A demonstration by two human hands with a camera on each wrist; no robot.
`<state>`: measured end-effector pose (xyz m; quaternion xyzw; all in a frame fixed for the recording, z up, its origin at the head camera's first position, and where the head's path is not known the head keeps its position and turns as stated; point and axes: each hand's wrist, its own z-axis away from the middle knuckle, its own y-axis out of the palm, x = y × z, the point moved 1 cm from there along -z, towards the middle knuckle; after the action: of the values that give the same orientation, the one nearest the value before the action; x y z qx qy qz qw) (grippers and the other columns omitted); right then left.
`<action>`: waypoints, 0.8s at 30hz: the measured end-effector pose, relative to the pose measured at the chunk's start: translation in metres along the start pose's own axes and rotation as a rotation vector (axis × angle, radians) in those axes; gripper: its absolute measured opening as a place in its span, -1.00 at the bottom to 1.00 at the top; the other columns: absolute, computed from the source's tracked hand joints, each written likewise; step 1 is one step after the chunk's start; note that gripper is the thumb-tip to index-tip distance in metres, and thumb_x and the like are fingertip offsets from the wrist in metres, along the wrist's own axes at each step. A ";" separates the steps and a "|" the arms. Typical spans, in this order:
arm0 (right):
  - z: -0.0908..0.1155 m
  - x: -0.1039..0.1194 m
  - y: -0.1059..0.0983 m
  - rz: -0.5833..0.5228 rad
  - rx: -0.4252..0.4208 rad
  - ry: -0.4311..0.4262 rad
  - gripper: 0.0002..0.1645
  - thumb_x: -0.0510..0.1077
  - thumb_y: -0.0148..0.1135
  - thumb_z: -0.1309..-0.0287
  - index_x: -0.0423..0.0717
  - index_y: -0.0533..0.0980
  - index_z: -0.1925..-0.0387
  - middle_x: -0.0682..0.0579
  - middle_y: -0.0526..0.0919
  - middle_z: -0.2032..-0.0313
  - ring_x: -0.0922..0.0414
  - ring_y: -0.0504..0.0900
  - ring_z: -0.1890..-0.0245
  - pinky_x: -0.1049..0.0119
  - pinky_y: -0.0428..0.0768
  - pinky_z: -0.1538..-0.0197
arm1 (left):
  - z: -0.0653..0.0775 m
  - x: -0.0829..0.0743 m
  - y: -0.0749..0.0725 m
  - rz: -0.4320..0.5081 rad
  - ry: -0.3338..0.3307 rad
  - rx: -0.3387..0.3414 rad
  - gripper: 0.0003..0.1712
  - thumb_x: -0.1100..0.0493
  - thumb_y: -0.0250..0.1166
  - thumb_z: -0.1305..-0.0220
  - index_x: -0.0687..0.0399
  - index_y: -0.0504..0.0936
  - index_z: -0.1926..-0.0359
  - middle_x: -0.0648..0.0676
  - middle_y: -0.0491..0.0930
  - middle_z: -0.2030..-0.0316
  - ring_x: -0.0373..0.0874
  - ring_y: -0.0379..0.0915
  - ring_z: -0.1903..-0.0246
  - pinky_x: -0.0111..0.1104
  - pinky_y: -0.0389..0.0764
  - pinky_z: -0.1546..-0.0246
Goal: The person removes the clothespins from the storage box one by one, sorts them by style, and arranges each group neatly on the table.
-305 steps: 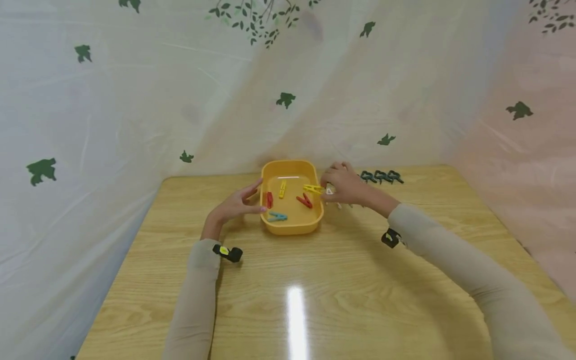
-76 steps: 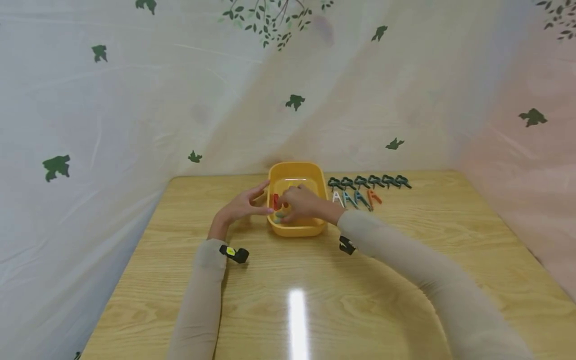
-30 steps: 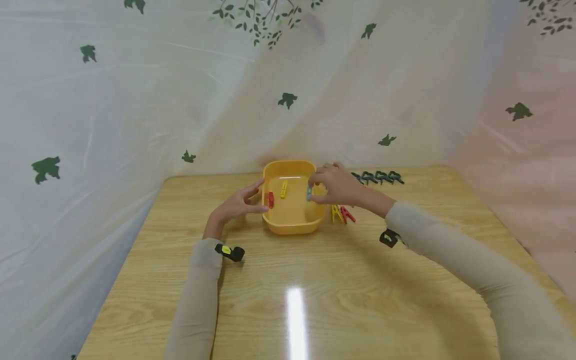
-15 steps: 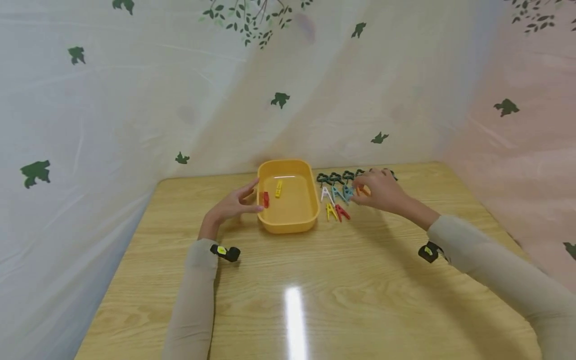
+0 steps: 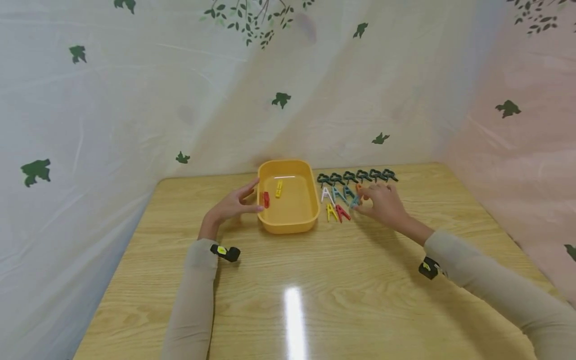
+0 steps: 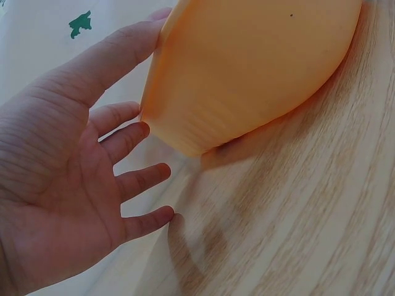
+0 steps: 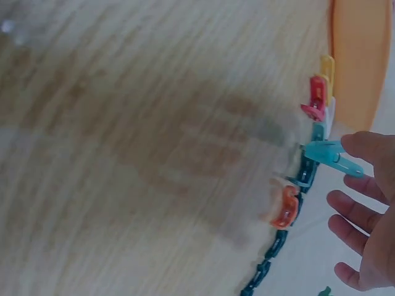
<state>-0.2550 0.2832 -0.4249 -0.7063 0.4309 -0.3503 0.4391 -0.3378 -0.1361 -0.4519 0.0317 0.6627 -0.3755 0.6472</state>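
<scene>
A light blue clothespin (image 5: 354, 202) is pinched between the thumb and forefinger of my right hand (image 5: 381, 205), just right of a red clothespin (image 5: 343, 213) and a yellow clothespin (image 5: 331, 212). The right wrist view shows this blue clothespin (image 7: 333, 159) held above the table, the other fingers loosely spread. My left hand (image 5: 231, 206) touches the left side of the orange-yellow tub (image 5: 290, 228), its thumb at the rim. In the left wrist view that hand's fingers (image 6: 145, 179) are spread and fairly straight. A yellow clothespin (image 5: 279, 189) and a red clothespin (image 5: 266, 200) lie inside the tub.
Behind stretches a row of dark green clips (image 5: 362, 175). In front of it lie a white clothespin (image 5: 326, 195), two blue clothespins (image 5: 348, 192) and an orange clothespin (image 5: 358, 188), partly hidden by my right hand. A patterned cloth (image 5: 225, 110) hangs behind the table.
My right hand has lifted the blue clothespin out of the tub and carried it right, then slightly nearer. The yellow and red clothespins moved from tub to table earlier. My left hand stays at the tub.
</scene>
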 end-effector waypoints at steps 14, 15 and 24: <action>0.020 -0.002 0.015 0.051 -0.059 -0.007 -0.57 0.10 0.47 0.15 -0.11 0.62 0.31 -0.04 0.65 0.44 -0.04 0.47 0.35 -0.18 0.32 0.06 | -0.001 0.000 0.000 0.017 0.008 0.007 0.12 -0.21 0.43 0.05 -0.45 -0.05 -0.44 -0.22 -0.09 -0.45 -0.01 -0.17 -0.45 0.11 0.00 -0.37; 0.020 -0.001 0.016 0.062 -0.049 -0.002 -0.57 0.12 0.47 0.15 -0.09 0.62 0.32 -0.03 0.65 0.43 -0.04 0.48 0.35 -0.17 0.32 0.05 | -0.001 0.000 -0.001 0.018 0.016 0.010 0.11 -0.19 0.43 0.03 -0.44 -0.06 -0.44 -0.21 -0.10 -0.45 0.00 -0.18 -0.45 0.11 0.00 -0.37; 0.023 0.004 0.020 0.041 0.136 0.083 -0.51 0.28 0.38 0.11 -0.02 0.57 0.36 -0.04 0.64 0.30 -0.09 0.50 0.20 -0.24 0.25 -0.05 | 0.003 -0.008 -0.001 0.006 0.016 0.021 0.10 -0.15 0.42 0.00 -0.36 -0.07 -0.46 -0.17 -0.11 -0.46 0.04 -0.18 -0.45 0.12 0.00 -0.37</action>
<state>-0.2399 0.2823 -0.4512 -0.6507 0.4382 -0.3989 0.4749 -0.3344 -0.1344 -0.4440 0.0436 0.6635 -0.3804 0.6427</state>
